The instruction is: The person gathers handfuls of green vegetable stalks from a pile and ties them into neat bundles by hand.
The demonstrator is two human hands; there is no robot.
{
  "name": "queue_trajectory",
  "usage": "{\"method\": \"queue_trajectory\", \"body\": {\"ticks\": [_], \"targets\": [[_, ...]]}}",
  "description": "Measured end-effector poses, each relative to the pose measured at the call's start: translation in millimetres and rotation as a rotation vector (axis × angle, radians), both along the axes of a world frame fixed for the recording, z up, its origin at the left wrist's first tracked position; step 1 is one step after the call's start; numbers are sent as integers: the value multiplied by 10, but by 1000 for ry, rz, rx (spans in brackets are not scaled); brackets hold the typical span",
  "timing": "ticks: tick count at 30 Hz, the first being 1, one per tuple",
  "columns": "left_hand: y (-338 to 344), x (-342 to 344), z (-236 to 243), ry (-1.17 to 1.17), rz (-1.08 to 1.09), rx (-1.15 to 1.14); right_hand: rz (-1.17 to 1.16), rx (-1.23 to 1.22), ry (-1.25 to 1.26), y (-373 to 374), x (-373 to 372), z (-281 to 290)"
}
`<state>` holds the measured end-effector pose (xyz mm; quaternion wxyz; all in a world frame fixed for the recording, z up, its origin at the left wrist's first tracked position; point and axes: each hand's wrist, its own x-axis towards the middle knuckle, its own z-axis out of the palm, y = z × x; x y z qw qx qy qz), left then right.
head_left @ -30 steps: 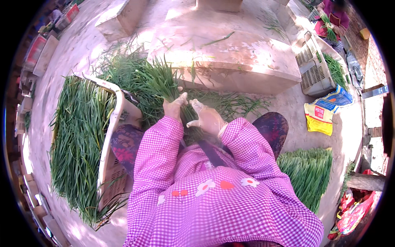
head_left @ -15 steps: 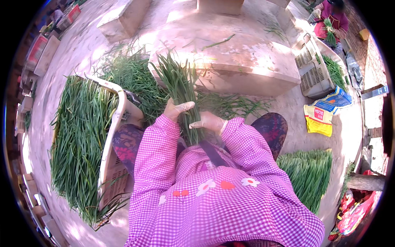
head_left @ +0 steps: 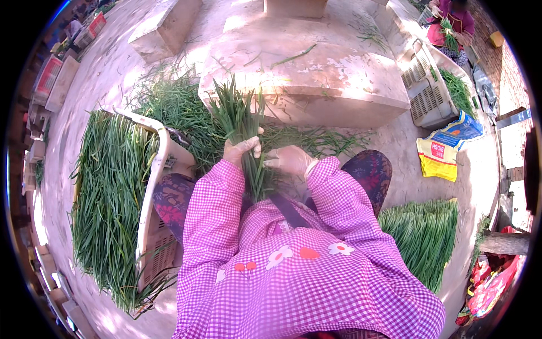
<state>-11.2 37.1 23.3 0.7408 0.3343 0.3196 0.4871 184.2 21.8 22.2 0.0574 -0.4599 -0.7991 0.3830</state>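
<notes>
In front of my lap, a bunch of chives (head_left: 231, 116) stands nearly upright, its long flat green leaves fanning out at the top. My left hand (head_left: 244, 150), in a thin pale glove, is wrapped round the middle of it. My right hand (head_left: 289, 160), gloved the same way, is at the bunch's right edge with fingers bent together; whatever they pinch is too small to make out. On my left, a pale plastic crate (head_left: 161, 127) is heaped with chives (head_left: 113, 203). Beside my right leg lies a neat row of bunched chives (head_left: 420, 237).
Loose chives (head_left: 180, 107) spread over the ground beyond my hands, against a low concrete block (head_left: 316, 107). To the right are a yellow-and-blue bag (head_left: 446, 150) and another crate (head_left: 423, 93) with greens. At the far right a person (head_left: 451, 28) holds a green bunch.
My right hand has come off the front of the bunch and turned, its fingers now bent at the bunch's right edge. My left hand keeps its hold, fingers wrapped further round.
</notes>
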Motion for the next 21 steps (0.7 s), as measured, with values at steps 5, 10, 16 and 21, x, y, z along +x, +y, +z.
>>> {"method": "queue_trajectory", "body": {"ticks": [5,10,16,21], "targets": [[-21,92,-11,138,46,-47,-503,289,434,8,194,781],[-65,177,-45,221,-50,-67,-458,1015,142,137,221,1075],[-108,220,-112,274,-120,-52,-375,1116,-244,186,-27,1011],[-104,194,-61,270,-102,-29,-524,755,385,189,43,770]]}}
